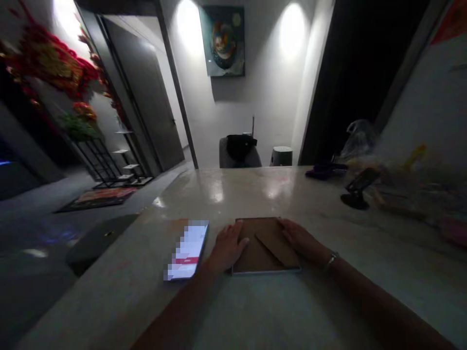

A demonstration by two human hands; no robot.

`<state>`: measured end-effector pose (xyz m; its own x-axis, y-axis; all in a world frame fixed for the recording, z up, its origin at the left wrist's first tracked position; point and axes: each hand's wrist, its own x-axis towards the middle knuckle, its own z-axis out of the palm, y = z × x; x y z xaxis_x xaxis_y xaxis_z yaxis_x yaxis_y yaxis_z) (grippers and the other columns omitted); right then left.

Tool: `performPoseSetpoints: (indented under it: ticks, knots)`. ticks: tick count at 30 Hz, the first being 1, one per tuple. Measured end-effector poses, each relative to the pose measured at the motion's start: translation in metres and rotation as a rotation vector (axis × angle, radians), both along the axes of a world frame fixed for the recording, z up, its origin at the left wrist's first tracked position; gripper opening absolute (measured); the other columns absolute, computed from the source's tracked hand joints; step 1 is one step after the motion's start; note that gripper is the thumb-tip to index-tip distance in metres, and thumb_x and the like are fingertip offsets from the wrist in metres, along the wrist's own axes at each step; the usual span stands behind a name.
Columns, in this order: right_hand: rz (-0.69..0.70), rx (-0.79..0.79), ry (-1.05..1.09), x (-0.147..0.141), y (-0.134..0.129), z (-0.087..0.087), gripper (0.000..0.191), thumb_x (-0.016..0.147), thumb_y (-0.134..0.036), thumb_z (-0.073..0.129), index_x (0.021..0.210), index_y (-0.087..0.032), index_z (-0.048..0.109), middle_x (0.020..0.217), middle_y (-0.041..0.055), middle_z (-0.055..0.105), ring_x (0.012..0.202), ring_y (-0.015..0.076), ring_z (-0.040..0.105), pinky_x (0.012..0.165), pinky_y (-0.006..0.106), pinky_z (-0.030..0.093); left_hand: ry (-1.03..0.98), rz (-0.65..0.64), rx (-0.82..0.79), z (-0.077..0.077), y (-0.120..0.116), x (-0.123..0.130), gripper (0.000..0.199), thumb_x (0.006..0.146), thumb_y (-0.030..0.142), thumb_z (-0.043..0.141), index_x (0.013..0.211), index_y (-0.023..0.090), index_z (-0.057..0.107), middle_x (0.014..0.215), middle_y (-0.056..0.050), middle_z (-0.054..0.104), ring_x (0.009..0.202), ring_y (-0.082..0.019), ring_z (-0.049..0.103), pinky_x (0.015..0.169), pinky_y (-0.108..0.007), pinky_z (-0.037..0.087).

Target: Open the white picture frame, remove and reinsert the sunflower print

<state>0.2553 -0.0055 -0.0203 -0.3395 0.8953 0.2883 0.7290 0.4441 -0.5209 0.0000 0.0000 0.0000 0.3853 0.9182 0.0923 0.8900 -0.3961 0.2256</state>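
A flat brown square board with a thin pale edge, like the back of a picture frame (251,250), lies on the glossy table (262,311). A slanted flap or strip crosses its back. My left hand (228,247) rests at its left edge, thumb stretched over the brown surface. At the right edge lies my right hand (301,240), fingers along the side near the far corner; a bracelet circles that wrist. Left of my left hand, a phone (189,250) with a lit, partly blurred screen lies on the table, a brown piece (178,224) at its far end.
A black stand (355,197) is at the right, near a dark purple item (326,170) and blurred clutter with clear plastic. Beyond the table's far edge are a chair (239,151) with a black item and a white-topped bin (282,155). A dark stool (100,243) stands left.
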Motion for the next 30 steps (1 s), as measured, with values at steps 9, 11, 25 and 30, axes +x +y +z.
performPoseSetpoints:
  ticks: [9, 11, 25, 30]
  knots:
    - [-0.089, 0.000, 0.084, -0.004, -0.011, 0.002, 0.049, 0.083, -0.030, 0.037, 0.129, -0.018, 0.031, 0.130, 0.0089, 0.042, 0.119, 0.0193, 0.039, 0.100, 0.039, 0.030, -0.035, 0.103, 0.062, -0.001, -0.001, -0.007, 0.057, 0.085, 0.039, 0.031, 0.132, 0.010, 0.023, 0.140, -0.015, 0.023, 0.128, -0.025, 0.021, 0.102, -0.040, 0.019]
    - [-0.115, -0.006, 0.089, -0.006, -0.014, 0.004, 0.050, 0.082, -0.031, 0.038, 0.130, -0.018, 0.030, 0.130, 0.0092, 0.042, 0.119, 0.0193, 0.039, 0.100, 0.039, 0.030, -0.021, 0.147, 0.080, -0.001, -0.001, -0.011, 0.056, 0.085, 0.040, 0.030, 0.132, 0.009, 0.025, 0.139, -0.017, 0.023, 0.127, -0.027, 0.021, 0.102, -0.040, 0.020]
    - [-0.124, -0.015, 0.026, -0.001, -0.019, 0.000, 0.052, 0.079, -0.032, 0.044, 0.127, -0.016, 0.033, 0.131, 0.0129, 0.040, 0.122, 0.0224, 0.035, 0.101, 0.041, 0.029, 0.088, 0.142, 0.038, 0.003, -0.013, -0.010, 0.051, 0.087, 0.040, 0.024, 0.129, 0.013, 0.033, 0.136, -0.015, 0.031, 0.126, -0.030, 0.024, 0.100, -0.045, 0.022]
    - [-0.158, 0.002, 0.075, -0.001, -0.023, 0.004, 0.050, 0.077, -0.034, 0.047, 0.124, -0.018, 0.038, 0.127, 0.0103, 0.045, 0.117, 0.0221, 0.041, 0.100, 0.041, 0.031, 0.085, 0.143, 0.058, 0.003, -0.015, -0.010, 0.050, 0.087, 0.039, 0.025, 0.126, 0.012, 0.037, 0.133, -0.014, 0.037, 0.124, -0.027, 0.029, 0.101, -0.043, 0.023]
